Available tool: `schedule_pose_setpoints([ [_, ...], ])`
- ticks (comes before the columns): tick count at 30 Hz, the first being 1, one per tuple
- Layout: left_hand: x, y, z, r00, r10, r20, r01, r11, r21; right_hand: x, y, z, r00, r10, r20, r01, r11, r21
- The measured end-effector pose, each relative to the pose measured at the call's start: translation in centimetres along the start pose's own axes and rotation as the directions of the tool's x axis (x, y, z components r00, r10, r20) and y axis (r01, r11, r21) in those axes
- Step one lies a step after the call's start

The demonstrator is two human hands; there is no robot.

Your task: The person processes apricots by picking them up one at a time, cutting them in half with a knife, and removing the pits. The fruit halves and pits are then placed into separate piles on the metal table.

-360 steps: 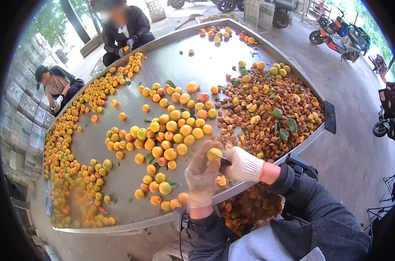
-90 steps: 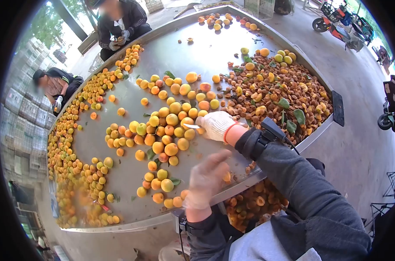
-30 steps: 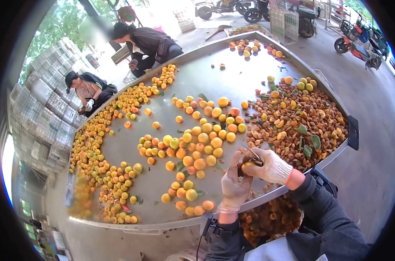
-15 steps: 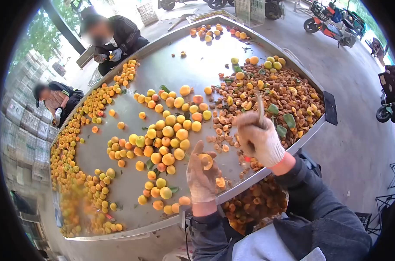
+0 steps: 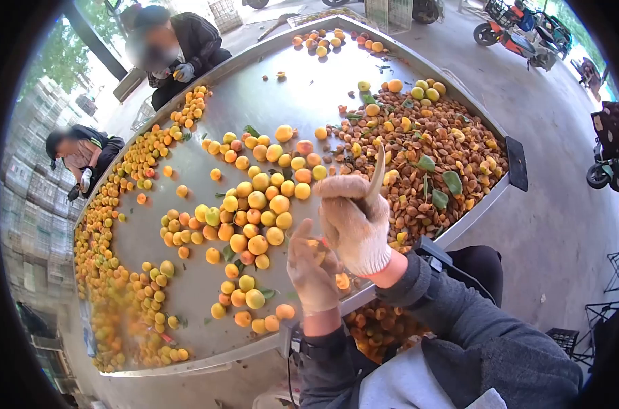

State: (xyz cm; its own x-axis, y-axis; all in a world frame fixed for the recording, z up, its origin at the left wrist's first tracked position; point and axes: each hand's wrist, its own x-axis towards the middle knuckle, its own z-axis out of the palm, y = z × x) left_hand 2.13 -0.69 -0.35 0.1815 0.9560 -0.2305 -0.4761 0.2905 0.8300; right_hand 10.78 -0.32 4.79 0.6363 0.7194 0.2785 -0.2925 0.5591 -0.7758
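Observation:
My left hand (image 5: 312, 274), in a pale, soiled glove, holds an apricot (image 5: 319, 253) at the table's near edge. Only a sliver of the fruit shows behind my right hand. My right hand (image 5: 354, 225), gloved too, is closed round a curved, tan, pointed tool (image 5: 377, 172) whose tapered end sticks up. Its other end is hidden by the fist, which sits right against the left fingers. Whole apricots (image 5: 257, 199) lie in a loose group left of my hands. A heap of brown apricot pits (image 5: 418, 146), with leaves and fruit scraps, spreads to the right.
The metal table (image 5: 193, 262) has a raised rim. More small apricots (image 5: 112, 232) line its far left side. Below the near edge sits a container of apricot pieces (image 5: 377, 327). Two people (image 5: 187, 48) (image 5: 88, 153) work across the table. A scooter (image 5: 517, 41) stands behind.
My right hand has moved left with the tool, from near the pit heap to the apricot in my left hand. The view has shifted slightly.

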Motion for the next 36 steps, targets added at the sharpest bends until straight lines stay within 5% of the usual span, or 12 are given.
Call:
schedule_pose_setpoints([
  [7,1.6,-1.2,-3.3,0.971,-0.238,-0.014,0.236,0.967,-0.095,2.1,3.2,-1.4,0.817,0.569,-0.092,-0.417,0.694,0.587],
  [9,3.4,-2.8,-6.1,0.755,-0.155,0.637,0.570,0.636,-0.520,2.6,4.8,-2.6,0.784,0.604,-0.141,-0.417,0.681,0.601],
  [10,3.4,-2.3,-5.4,0.753,-0.147,0.641,0.567,0.638,-0.521,3.2,5.1,-2.7,0.752,0.634,-0.182,-0.415,0.670,0.615],
  [12,2.6,-1.0,-3.8,0.988,-0.122,-0.095,0.100,0.973,-0.206,3.9,4.8,-3.6,0.846,0.479,-0.234,-0.353,0.833,0.426],
  [14,2.7,-0.3,-4.2,0.988,-0.113,-0.110,0.081,0.962,-0.260,3.3,2.7,-3.7,0.915,0.367,-0.166,-0.388,0.914,-0.120],
  [18,2.6,0.8,-3.3,0.988,-0.107,-0.110,0.065,0.942,-0.329,1.2,3.3,-4.1,0.847,0.127,0.517,0.176,0.850,-0.497],
  [20,2.9,-0.5,-4.5,0.993,-0.090,-0.076,0.065,0.957,-0.281,0.9,1.4,-3.1,0.555,0.546,0.627,0.557,0.315,-0.768],
  [28,0.6,1.1,-4.9,0.997,-0.020,-0.071,0.015,0.998,-0.059,3.6,1.0,-5.2,0.797,0.556,0.238,0.184,0.152,-0.971],
  [30,-0.9,2.5,-4.5,0.751,0.091,0.654,-0.252,0.955,0.156,4.6,2.3,-5.5,0.819,0.497,0.287,0.203,0.217,-0.955],
  [31,-1.8,3.8,-4.0,0.754,0.094,0.650,-0.253,0.955,0.156,5.1,3.1,-5.2,0.797,0.526,0.297,0.201,0.233,-0.952],
  [33,-3.3,5.7,-3.1,0.623,-0.425,0.656,0.146,0.888,0.436,5.2,3.9,-4.2,0.748,0.564,0.352,0.225,0.284,-0.932],
  [36,-2.4,4.2,-4.7,0.854,-0.241,0.462,0.170,0.967,0.192,3.8,8.1,-2.0,0.609,0.631,0.481,0.434,0.243,-0.868],
])
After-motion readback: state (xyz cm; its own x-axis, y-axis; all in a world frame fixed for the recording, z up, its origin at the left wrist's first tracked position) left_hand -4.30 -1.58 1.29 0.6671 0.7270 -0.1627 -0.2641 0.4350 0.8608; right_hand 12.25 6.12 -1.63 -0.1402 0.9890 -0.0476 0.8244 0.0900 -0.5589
